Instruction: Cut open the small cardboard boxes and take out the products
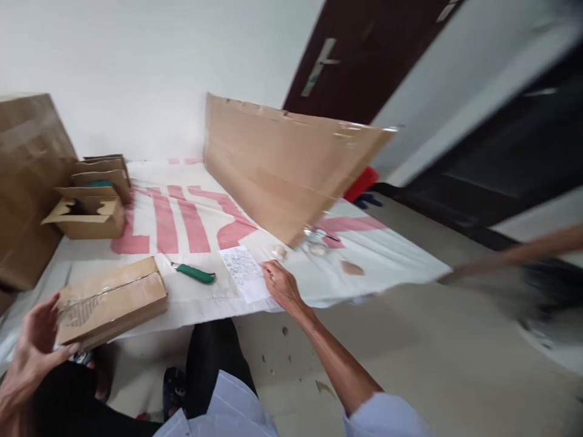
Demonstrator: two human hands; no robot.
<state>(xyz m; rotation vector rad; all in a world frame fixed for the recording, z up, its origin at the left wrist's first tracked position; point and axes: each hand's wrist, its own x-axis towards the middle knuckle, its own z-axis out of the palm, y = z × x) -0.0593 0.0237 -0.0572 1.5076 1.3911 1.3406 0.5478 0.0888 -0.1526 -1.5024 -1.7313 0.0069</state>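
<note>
My left hand (39, 349) grips the near left end of a closed cardboard box (122, 297), thumb below and fingers on the far side. The box lies tilted at the table's front edge, with a seam along its top and dark printing at the left. My right hand (281, 284) has its fingers curled at the right edge of a white sheet of paper (241, 273) with rows of drawn round marks, and appears to pinch it. Between the box and the sheet lies a green utility knife (195, 272), its blade end pointing left.
A large cardboard panel (286, 164) stands slanted on the table. Open small boxes (91, 218) and a big carton (27, 182) stand at left. Crumpled clear tape (316, 240) and a cardboard scrap (352, 267) lie at right. Another person's blurred arm (523, 252) reaches the table's right corner.
</note>
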